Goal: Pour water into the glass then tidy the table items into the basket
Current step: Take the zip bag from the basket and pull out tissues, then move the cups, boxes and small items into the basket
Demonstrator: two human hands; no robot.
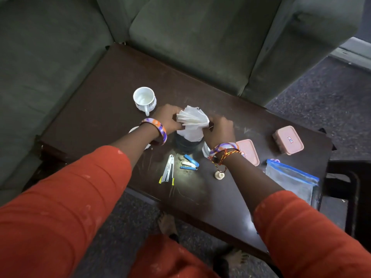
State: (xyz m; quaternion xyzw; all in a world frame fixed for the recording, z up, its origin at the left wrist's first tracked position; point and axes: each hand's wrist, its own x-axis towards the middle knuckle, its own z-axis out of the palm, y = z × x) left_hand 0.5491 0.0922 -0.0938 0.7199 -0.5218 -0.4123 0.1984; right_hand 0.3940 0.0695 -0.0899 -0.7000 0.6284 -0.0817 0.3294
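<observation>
A bunch of white paper napkins (191, 122) is held fanned out between my left hand (167, 118) and my right hand (219, 128), just above a dark round container (185, 144) in the middle of the dark wooden table (100, 109). Both hands grip the napkins from either side. A white mug (144, 99) stands upright behind my left hand. A white saucer (133, 129) is mostly hidden under my left wrist. No basket is visible.
In front of the container lie a silver stapler (168, 171), a blue stapler (189, 162) and a small cream cap (219, 175). Two pink lidded boxes (248, 151) (288, 140) and a zip bag (291, 179) are at the right. A green sofa (190, 37) borders the table's far side.
</observation>
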